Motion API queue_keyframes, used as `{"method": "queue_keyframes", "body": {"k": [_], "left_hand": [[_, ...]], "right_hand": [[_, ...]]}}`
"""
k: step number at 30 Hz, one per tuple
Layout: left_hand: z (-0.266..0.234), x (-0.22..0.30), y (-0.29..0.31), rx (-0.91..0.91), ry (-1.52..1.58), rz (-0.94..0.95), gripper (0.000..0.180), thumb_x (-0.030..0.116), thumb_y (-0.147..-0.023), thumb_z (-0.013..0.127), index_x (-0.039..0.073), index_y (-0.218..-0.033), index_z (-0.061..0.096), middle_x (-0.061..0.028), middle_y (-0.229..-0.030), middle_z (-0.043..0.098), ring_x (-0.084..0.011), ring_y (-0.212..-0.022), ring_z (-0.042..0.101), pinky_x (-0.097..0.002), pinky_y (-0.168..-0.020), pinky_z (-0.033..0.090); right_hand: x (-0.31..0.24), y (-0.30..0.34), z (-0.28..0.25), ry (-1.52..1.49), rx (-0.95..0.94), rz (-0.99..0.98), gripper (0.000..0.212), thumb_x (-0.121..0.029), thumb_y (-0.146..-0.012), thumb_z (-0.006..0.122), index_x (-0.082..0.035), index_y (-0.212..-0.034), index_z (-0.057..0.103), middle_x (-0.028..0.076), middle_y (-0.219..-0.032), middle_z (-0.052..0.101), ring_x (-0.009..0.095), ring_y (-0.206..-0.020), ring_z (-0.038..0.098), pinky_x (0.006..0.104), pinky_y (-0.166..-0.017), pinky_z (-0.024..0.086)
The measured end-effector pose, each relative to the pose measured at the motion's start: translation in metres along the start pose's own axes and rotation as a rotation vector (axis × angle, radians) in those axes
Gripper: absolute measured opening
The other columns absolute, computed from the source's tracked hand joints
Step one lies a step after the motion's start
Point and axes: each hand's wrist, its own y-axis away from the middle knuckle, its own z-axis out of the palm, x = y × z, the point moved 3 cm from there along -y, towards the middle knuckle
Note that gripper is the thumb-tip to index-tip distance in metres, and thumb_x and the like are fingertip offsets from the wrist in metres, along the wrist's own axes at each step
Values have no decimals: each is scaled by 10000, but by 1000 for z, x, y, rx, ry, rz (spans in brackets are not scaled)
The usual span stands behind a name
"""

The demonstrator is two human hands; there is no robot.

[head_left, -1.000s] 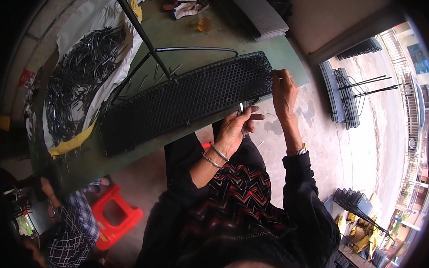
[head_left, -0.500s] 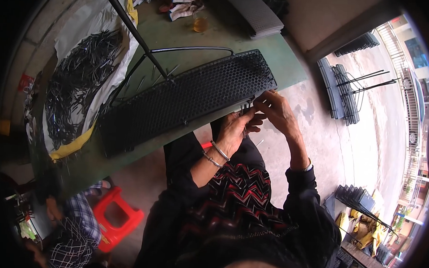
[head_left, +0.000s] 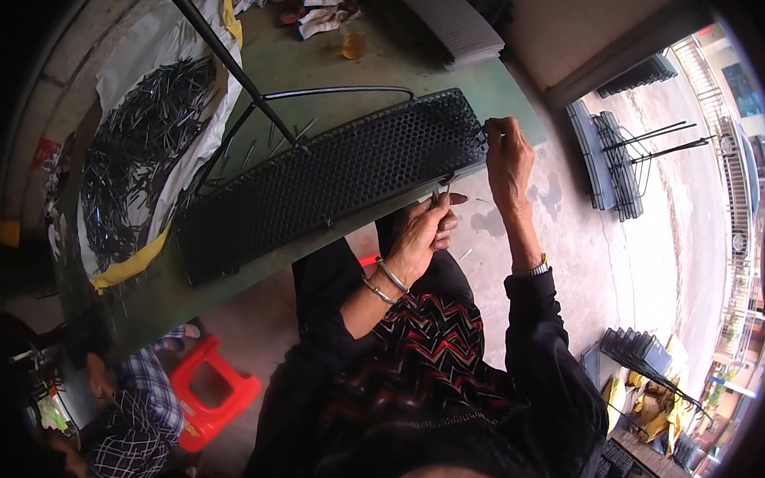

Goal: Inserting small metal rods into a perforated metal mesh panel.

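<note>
A long black perforated panel (head_left: 334, 174) lies across a green table (head_left: 255, 268). My left hand (head_left: 425, 228) is at the panel's near edge, its fingers closed on a few thin metal pins. My right hand (head_left: 508, 155) is raised at the panel's right end, fingertips pinched at the corner, apparently on a small pin that is too small to make out. Both forearms are in black sleeves; bangles sit on my left wrist and a watch on the right.
A white sack with a heap of dark metal pins (head_left: 141, 146) lies at the table's left. A black metal rod (head_left: 229, 57) crosses above the panel. A glass (head_left: 353, 44) and cloths stand at the far edge. A person by a red stool (head_left: 217, 397) crouches lower left. Stacked panels (head_left: 613, 154) lie right.
My right hand has moved up from beside the left hand back to the panel's right corner. The left hand stays at the near edge.
</note>
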Motion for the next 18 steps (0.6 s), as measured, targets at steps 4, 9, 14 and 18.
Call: {"method": "queue_keyframes", "body": {"k": [4, 9, 14, 18], "left_hand": [[0, -1, 0, -24, -26, -15, 328, 307, -970, 507, 9, -1091, 574, 57, -657, 377, -20, -549, 297, -164, -487, 255], [-1, -6, 1, -8, -40, 16, 324, 326, -961, 516, 27, -1056, 599, 22, -690, 508, -34, -541, 357, -181, -476, 296], [-4, -8, 2, -50, -6, 20, 314, 311, -962, 515, 22, -1054, 600, 17, -691, 509, -27, -527, 339, -172, -469, 284], [-5, -8, 2, -60, -3, 19, 312, 304, -964, 512, 19, -1056, 597, 28, -679, 472, -22, -515, 311, -165, -461, 268]], "right_hand": [[2, 3, -1, -26, -43, 48, 84, -121, -883, 584, -39, -886, 599, 120, -731, 630, 216, -606, 605, 316, -569, 456], [4, 4, 0, -49, -46, 72, 81, -119, -880, 594, -40, -892, 607, 105, -690, 615, 172, -578, 581, 294, -554, 450], [3, 5, 2, -93, -33, 66, 70, -110, -877, 597, -44, -889, 617, 101, -679, 611, 155, -570, 570, 286, -549, 447], [7, 9, 6, -39, -37, 60, 67, -120, -863, 606, -62, -894, 619, 112, -743, 613, 241, -638, 603, 341, -574, 457]]}}
